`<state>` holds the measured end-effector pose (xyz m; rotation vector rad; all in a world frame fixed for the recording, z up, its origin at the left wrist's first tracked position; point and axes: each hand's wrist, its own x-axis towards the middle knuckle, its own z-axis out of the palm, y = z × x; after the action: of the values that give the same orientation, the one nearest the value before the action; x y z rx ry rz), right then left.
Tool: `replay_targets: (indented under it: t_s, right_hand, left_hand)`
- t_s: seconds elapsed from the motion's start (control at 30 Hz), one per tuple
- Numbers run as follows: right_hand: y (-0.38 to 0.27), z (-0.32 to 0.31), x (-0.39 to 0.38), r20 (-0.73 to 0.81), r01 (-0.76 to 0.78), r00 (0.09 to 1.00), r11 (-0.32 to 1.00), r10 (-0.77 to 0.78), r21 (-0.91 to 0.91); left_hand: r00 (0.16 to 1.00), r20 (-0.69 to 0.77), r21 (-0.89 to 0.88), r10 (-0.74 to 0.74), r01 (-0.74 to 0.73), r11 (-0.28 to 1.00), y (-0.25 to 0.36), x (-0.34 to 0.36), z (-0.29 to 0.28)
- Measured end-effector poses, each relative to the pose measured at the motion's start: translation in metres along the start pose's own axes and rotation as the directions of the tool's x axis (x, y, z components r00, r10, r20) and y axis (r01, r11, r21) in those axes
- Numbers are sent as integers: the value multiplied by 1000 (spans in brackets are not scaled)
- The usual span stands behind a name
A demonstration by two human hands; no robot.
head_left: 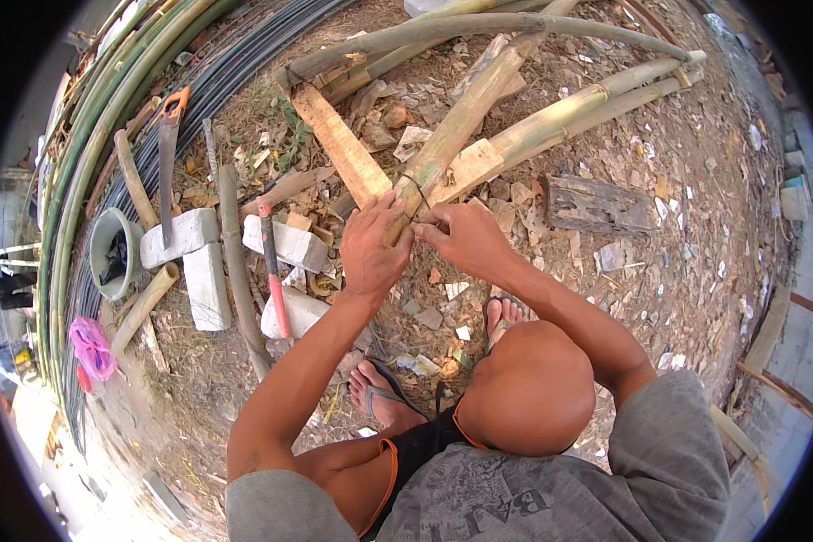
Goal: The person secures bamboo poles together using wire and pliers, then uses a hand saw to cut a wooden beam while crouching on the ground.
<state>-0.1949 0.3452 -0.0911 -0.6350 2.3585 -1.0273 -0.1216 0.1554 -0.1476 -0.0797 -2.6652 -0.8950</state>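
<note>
Clamping left hand (377, 239) on the near end of the pole (471, 110), right of the plank (341, 144), while pinching with right hand (465, 239), apparently on the wire (416, 186) already looping round, seemingly leaving its ends unfastened.

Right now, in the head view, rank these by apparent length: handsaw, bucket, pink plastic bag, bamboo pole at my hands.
1. Bamboo pole
2. Handsaw
3. Bucket
4. Pink plastic bag

Grey printed shirt (551, 492) — flip-flops (385, 392)
</note>
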Motion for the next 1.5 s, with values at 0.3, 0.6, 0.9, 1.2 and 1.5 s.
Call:
replay_targets:
  t_s: [0.3,0.6,0.9,1.2,1.5]
  right_hand:
    - [68,12,-16,6,-138,987,837,159,529]
    - [228,31,-117,-89,-195,981,874,173,-445]
    - [244,34,-69,102,28,994,801,42,-598]
    - [168,-31,-81,449,-371,816,926,363,-73]
    - [51,-92,-98,109,71,994,876,-22,-476]
  left_hand:
    - [998,-59,-32,11,-13,999,1,5,8]
    - [993,-28,-9,-112,112,994,1,1,11]
    - [998,3,1,-63,63,998,9,21,-6]
    - [999,30,-23,-28,28,999,-5,10,-8]
    - [995,95,-79,-23,31,996,-18,1,-1]
